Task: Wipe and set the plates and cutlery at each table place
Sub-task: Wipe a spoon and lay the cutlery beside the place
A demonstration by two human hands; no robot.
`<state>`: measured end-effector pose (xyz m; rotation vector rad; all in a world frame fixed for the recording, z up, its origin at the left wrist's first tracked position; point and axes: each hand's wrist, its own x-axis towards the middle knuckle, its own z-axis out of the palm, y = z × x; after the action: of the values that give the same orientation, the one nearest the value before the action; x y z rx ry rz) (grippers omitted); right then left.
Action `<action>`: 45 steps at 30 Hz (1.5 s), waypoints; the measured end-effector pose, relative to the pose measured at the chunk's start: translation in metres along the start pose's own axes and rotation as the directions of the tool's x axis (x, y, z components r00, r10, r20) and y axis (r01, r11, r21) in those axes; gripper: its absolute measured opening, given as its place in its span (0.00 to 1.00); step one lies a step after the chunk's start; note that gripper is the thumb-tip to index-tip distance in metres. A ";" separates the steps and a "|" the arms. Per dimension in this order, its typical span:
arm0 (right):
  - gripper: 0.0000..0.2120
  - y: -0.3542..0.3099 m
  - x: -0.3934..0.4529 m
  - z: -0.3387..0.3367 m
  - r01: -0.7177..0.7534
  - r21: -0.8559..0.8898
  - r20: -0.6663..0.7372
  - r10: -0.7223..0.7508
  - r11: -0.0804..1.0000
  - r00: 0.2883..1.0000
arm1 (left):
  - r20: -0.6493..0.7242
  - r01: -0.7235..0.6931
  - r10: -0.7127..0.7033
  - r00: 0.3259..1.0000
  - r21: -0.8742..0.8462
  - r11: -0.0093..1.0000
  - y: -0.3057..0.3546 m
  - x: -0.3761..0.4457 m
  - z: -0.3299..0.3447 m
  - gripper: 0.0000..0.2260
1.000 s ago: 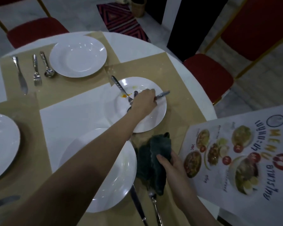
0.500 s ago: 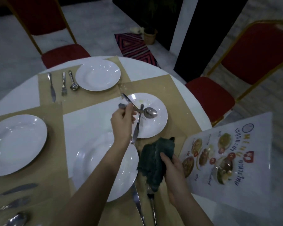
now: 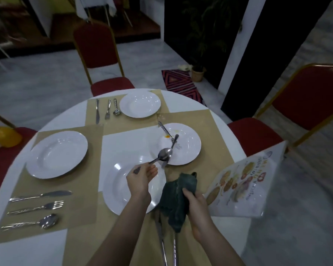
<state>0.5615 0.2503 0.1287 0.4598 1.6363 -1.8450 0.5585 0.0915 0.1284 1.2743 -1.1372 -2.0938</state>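
— What do you have in your left hand (image 3: 142, 178)?

— A spoon (image 3: 162, 154). My grip is pinched round the end of its handle, and the bowl of it hangs over the near rim of the dirty plate (image 3: 188, 150), the one with the orange smear.

— And the right hand (image 3: 195, 205)?

— My grip there is curled round a dark green cloth (image 3: 176, 198), bunched up, held over the table (image 3: 81, 110) just right of the nearest plate (image 3: 117, 191).

— Is anything left on the dirty plate?

— 2 pieces: a fork (image 3: 164, 129) lying across its far left rim, and a knife (image 3: 171, 148) running from the middle over the near edge, partly behind the spoon.

— What about the other places?

— The far one has a clean plate (image 3: 140, 104) with a knife, fork and spoon (image 3: 106, 111) laid in a row to its left. The left one has a plate (image 3: 57, 151), and beside it a knife (image 3: 40, 195), a fork (image 3: 36, 207) and a spoon (image 3: 32, 223), side by side on the brown placemat (image 3: 85, 206).

— And close to you?

— 2 handles (image 3: 168, 248) show below the cloth; I cannot tell which pieces they are. A printed menu (image 3: 242, 187) lies over the table's right edge, near my right hand.
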 end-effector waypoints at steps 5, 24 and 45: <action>0.13 0.009 0.023 -0.009 0.003 -0.069 -0.037 -0.006 0.998 0.999 | 0.029 0.030 -0.034 0.999 0.141 0.990 -0.017 0.037 0.019 0.05; 0.05 -0.005 0.070 -0.004 0.002 0.021 -0.145 0.002 1.000 0.989 | 0.460 -0.457 0.055 0.886 0.846 0.275 -0.023 0.090 0.076 0.08; 0.09 0.035 -0.022 0.016 0.009 0.001 0.045 -0.009 1.000 0.999 | 0.435 -0.416 0.112 0.894 0.707 0.572 -0.048 -0.131 -0.094 0.11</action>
<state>0.6027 0.2378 0.1190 0.4082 1.6103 -1.8496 0.7062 0.1718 0.1340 0.9289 -2.4493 -1.6170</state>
